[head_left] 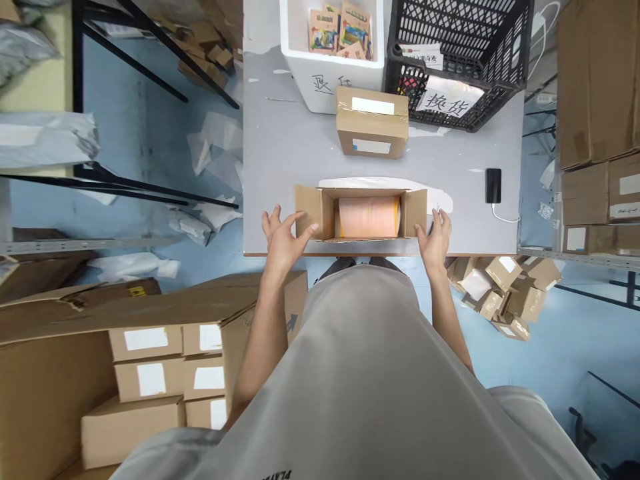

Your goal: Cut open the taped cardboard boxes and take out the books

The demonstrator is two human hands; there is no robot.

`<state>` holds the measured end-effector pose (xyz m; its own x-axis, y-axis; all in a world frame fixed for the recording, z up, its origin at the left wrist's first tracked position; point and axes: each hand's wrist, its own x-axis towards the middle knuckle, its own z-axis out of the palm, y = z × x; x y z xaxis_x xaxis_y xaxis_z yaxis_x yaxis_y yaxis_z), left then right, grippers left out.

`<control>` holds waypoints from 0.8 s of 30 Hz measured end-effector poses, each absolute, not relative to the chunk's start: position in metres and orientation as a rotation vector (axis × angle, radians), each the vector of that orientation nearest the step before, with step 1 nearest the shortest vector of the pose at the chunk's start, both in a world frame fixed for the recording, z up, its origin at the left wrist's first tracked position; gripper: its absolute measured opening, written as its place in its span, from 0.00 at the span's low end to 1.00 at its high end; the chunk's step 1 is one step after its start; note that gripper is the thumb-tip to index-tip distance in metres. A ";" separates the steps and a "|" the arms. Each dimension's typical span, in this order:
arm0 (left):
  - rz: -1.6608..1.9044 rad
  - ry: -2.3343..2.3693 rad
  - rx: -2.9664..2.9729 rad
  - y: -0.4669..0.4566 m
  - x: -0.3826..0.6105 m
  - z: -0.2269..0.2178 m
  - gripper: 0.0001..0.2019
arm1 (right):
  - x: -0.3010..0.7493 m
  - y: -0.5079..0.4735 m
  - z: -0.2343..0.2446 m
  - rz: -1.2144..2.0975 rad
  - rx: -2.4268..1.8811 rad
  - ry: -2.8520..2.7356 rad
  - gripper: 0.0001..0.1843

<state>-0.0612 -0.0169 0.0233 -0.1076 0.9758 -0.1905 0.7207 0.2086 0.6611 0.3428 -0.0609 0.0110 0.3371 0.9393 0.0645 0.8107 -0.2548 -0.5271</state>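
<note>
An open cardboard box [327,213] lies near the front edge of the table, its two end flaps folded outward. Inside rests a pinkish-orange item with a yellow edge [369,217]; its kind I cannot make out. At the left flap [309,210], my left hand [286,237] has its fingers spread, with thumb and index finger touching the cardboard. My right hand [434,237] is at the right flap [416,212], thumb against it and the other fingers apart from the thumb.
Behind the open box stands a taped cardboard box [373,120]. Further back are a white bin [313,83] holding colourful packs and a black plastic crate [485,93]. A phone [493,185] with a cable lies at right. Several parcels [530,293] are heaped on the floor; a large carton [45,393] holds boxes.
</note>
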 end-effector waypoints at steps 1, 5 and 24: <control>0.582 1.935 1.598 -0.016 -0.054 0.033 0.25 | 0.339 -0.061 0.019 0.330 -2.108 -1.544 0.29; 0.600 1.861 1.769 -0.011 -0.008 0.072 0.21 | 0.313 -0.057 0.052 0.447 -1.979 -1.638 0.23; -0.191 1.346 1.920 -0.018 0.104 0.024 0.21 | 0.279 -0.038 0.062 1.194 -2.371 -1.911 0.17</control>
<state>0.1044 -0.0182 0.0237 0.4306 0.7384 -0.5190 0.8536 -0.1464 0.4998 0.2793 -0.0382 0.0615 0.0549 0.7963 -0.6024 0.8904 -0.3121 -0.3314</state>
